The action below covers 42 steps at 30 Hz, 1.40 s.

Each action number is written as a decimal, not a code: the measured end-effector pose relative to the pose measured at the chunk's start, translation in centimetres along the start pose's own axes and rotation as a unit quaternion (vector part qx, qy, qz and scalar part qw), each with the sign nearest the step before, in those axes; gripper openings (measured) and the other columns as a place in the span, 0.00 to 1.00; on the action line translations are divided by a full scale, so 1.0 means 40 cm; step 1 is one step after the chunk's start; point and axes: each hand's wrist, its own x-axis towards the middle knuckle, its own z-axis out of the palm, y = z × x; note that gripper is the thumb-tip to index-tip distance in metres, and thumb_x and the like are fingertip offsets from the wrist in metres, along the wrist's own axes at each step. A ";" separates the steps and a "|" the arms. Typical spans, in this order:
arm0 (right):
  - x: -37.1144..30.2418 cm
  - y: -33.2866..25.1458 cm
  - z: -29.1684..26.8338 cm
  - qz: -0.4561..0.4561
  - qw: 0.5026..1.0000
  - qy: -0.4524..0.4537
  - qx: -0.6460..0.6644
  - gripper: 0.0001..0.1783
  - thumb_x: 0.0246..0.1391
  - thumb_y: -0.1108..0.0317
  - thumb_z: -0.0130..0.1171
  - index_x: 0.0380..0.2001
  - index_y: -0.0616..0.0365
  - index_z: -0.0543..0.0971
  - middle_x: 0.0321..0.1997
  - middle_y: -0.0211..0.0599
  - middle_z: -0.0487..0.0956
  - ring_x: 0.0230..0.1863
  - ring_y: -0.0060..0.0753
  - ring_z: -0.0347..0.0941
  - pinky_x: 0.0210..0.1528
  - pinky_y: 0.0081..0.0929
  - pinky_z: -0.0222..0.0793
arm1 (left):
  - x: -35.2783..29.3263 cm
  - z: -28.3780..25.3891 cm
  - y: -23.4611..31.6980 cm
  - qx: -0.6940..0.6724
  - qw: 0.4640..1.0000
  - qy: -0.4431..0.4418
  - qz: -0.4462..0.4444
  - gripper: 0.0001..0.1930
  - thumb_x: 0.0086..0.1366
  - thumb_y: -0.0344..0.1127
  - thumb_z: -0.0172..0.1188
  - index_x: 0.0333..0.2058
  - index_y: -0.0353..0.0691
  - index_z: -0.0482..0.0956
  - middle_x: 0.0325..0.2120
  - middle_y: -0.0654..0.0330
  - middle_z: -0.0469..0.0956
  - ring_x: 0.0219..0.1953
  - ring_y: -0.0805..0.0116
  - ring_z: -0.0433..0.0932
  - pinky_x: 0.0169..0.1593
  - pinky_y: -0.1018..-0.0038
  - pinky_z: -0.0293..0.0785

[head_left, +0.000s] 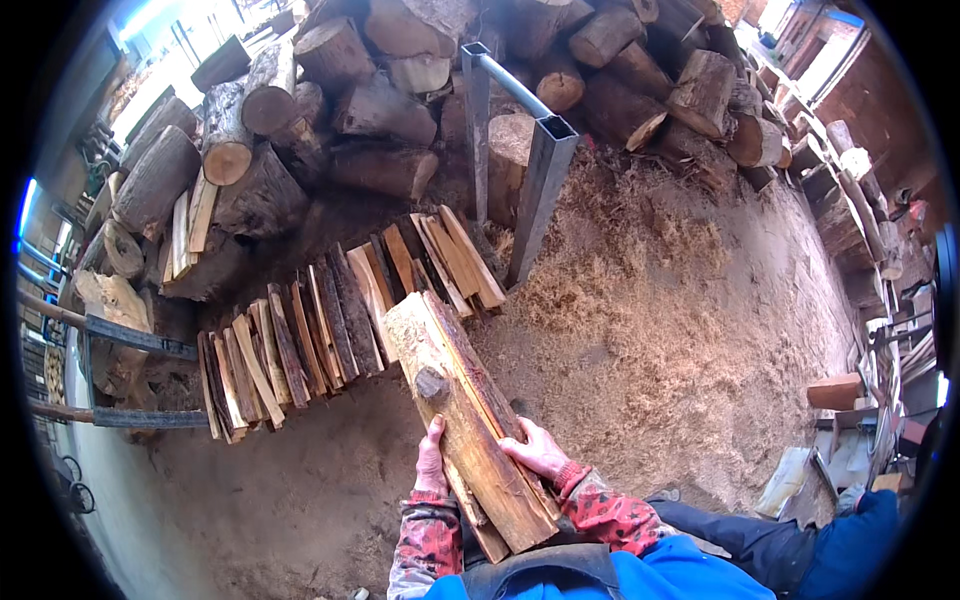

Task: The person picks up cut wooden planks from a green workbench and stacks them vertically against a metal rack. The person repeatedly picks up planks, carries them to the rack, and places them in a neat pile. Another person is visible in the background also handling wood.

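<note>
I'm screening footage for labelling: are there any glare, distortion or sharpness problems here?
Head view: glare washes out the upper-left edge, beyond the log pile; head view: fisheye distortion is strongest toward the round black border; head view: the split wood pieces look reasonably sharp, grain visible, while the far logs seem slightly hazy.

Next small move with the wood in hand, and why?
Probably squeeze inward before shifting the wood bundle: the left hand and right hand grip its opposite sides, and lengthwise gaps show between its pieces, so one might slip.
</note>
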 end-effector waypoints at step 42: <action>1.384 0.223 -0.156 0.004 0.908 0.151 -0.390 0.36 0.50 0.66 0.62 0.61 0.66 0.63 0.70 0.64 0.49 0.67 0.65 0.55 0.66 0.48 0.57 | 1.517 0.103 0.124 0.509 0.830 0.120 0.192 0.39 0.60 0.39 0.66 0.63 0.26 0.57 0.59 0.34 0.65 0.63 0.44 0.64 0.65 0.64 0.61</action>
